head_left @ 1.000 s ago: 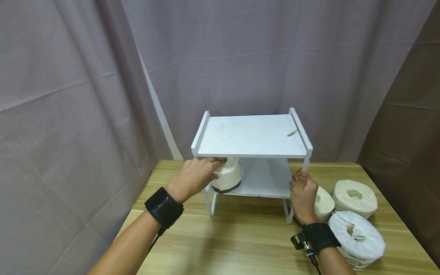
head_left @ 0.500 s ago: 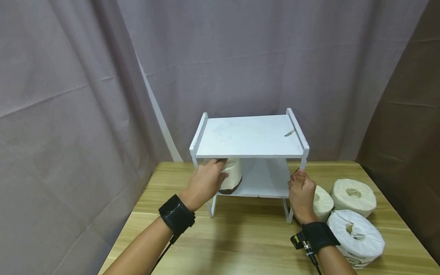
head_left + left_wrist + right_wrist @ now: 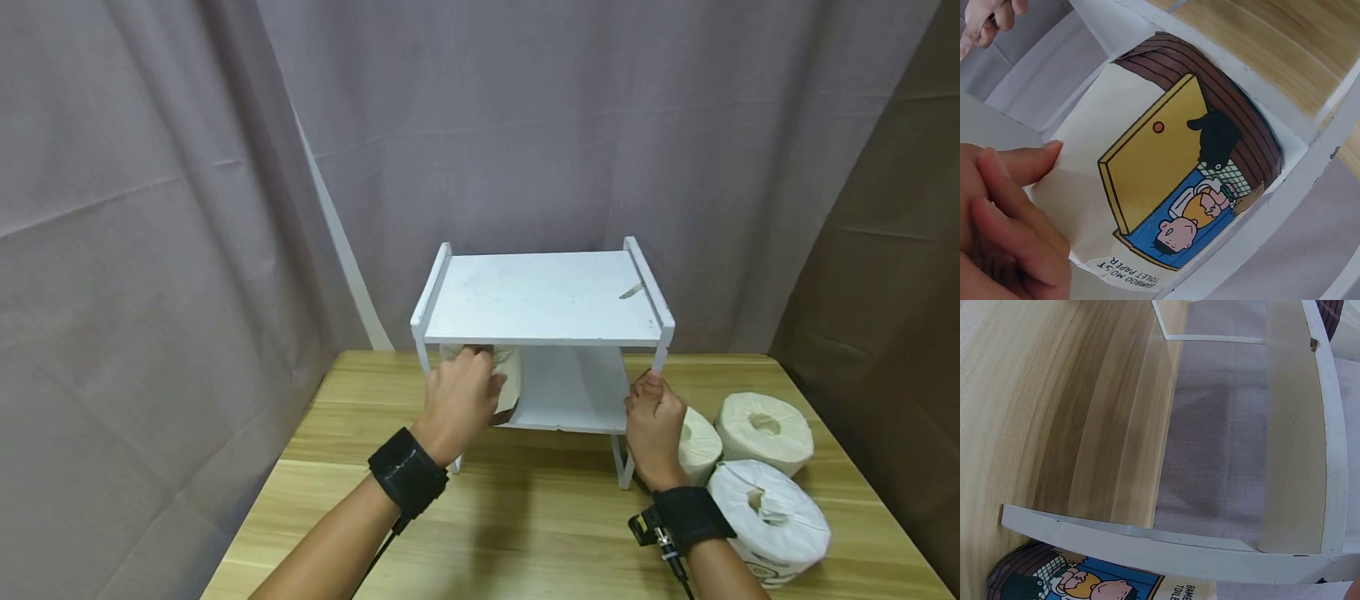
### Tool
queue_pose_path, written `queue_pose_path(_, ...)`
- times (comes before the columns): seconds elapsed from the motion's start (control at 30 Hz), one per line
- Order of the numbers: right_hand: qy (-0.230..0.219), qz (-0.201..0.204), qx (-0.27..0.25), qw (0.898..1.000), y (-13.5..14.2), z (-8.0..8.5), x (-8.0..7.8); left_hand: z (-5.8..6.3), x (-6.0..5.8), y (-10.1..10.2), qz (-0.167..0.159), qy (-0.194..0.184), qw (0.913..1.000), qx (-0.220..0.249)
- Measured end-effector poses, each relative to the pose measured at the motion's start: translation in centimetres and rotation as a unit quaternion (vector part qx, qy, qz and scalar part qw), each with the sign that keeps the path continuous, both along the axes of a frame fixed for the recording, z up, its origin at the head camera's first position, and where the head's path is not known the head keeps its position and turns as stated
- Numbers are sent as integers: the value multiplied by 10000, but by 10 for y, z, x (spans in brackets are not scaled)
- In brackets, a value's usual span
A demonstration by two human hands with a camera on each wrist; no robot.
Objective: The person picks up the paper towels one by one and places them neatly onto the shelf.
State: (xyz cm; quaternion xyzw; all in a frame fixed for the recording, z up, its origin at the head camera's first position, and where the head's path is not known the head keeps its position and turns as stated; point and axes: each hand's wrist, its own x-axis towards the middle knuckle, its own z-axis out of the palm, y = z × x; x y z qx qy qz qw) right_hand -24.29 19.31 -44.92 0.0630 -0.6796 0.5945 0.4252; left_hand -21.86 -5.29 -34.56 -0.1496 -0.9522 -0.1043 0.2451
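Observation:
A white two-tier shelf rack (image 3: 540,296) stands on the wooden table. On its lower tier, at the left end, sits an upright toilet paper roll (image 3: 1141,169) in a cream wrapper with a cartoon print and brown striped base. My left hand (image 3: 463,392) reaches in below the top board, its bent fingers (image 3: 1029,244) at the roll's top and the thumb (image 3: 1044,159) against its side. The left hand covers much of the roll in the head view. My right hand (image 3: 655,425) grips the rack's right front leg; only a sliver shows in the right wrist view.
On the table right of the rack are three more wrapped rolls: one partly behind my right hand (image 3: 697,446), a back roll (image 3: 783,446) and a whiter front roll (image 3: 795,533). Grey curtains (image 3: 525,125) hang close behind and at the left. Each wrist wears a black band.
My left hand has moved rightward and turned more upright over the roll, covering more of it. The right hand has kept its grip on the rack leg.

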Motion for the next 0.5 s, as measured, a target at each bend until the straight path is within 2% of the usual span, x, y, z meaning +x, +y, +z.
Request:
queue_pose_path(0.17,53,34,-109,9999,-1,2,2,5,1,-6,-122,52,9997,-186)
queue_pose_path(0.3,59,44,-149,9999,0,4,3,14,-2,-20,-618,-55,9975,-331)
queue_pose_path(0.4,5,-27,-117,9999,1,6,5,21,-4,-30,-1023,-372,9931,-430)
queue_pose_path(0.5,-55,-77,-98,9999,4,7,7,27,-6,-38,-1310,-725,9856,-789)
